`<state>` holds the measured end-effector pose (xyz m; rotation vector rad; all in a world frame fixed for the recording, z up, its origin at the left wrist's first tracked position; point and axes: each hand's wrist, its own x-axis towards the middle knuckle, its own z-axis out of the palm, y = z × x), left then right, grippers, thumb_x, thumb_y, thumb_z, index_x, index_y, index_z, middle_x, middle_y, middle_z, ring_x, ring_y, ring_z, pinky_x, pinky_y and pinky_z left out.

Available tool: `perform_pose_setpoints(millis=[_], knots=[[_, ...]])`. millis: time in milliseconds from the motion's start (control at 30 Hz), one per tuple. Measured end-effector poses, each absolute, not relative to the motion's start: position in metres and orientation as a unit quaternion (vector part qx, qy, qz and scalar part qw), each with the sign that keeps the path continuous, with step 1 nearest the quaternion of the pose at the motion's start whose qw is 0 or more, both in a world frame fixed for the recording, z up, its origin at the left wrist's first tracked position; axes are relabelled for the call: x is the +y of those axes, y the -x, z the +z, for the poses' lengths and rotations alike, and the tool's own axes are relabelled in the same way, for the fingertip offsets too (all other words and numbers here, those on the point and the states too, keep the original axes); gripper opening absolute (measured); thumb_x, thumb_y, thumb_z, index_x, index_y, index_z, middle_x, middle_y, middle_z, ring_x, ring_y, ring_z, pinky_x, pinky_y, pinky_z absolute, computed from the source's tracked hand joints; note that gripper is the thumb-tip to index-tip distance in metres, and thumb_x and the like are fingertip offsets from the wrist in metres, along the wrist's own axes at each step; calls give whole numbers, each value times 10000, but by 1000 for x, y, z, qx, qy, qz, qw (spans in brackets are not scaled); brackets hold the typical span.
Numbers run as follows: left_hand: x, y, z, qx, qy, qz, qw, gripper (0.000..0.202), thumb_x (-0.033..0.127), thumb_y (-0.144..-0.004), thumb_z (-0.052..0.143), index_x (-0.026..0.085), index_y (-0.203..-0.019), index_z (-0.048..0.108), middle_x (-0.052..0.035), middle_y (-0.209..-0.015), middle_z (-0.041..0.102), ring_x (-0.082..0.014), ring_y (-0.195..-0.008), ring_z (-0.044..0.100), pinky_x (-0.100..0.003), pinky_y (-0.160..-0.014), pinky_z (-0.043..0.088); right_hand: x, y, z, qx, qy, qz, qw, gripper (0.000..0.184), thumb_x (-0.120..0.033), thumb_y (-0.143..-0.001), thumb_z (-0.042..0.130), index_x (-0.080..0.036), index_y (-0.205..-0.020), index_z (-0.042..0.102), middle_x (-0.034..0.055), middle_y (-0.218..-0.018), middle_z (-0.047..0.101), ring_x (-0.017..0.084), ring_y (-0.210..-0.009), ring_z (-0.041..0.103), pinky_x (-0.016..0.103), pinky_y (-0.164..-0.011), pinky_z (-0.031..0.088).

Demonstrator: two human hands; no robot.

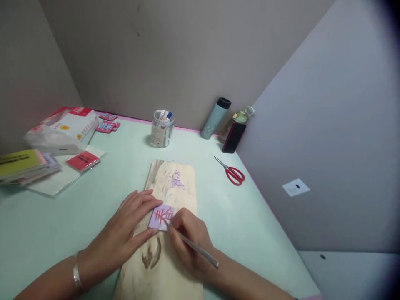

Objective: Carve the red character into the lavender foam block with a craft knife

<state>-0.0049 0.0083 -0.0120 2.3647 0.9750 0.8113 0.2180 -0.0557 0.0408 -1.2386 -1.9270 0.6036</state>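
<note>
A wooden board (175, 177) lies on the pale green table. On it sits a small lilac paper square with a red cut character (161, 216). My left hand (128, 229) rests flat on the board, fingers spread, pressing the paper's left edge. My right hand (189, 239) is closed in a pen grip round a thin metal craft knife (200, 250), its tip at the paper's lower right corner. Lilac paper scraps (176, 179) lie farther up the board.
Red-handled scissors (233, 173) lie right of the board. A clear jar of tools (162, 128), a grey-green flask (215, 118), a dark phone (233, 137) and a glass bottle stand at the back. Packets, red cards and booklets (62, 133) fill the left side.
</note>
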Motion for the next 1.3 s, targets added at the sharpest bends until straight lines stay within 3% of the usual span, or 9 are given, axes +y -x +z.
perform_pose_setpoints(millis=[1300], knots=[[9, 7, -11, 347, -871, 278, 208, 444, 457, -1044, 548, 364, -1462, 433, -22, -1464, 572, -261, -1480, 433, -549, -1277, 265, -57, -222, 41, -746, 486, 261, 373, 141, -182, -957, 485, -235, -851, 410, -31, -748, 512, 113, -616, 444, 237, -594, 355]])
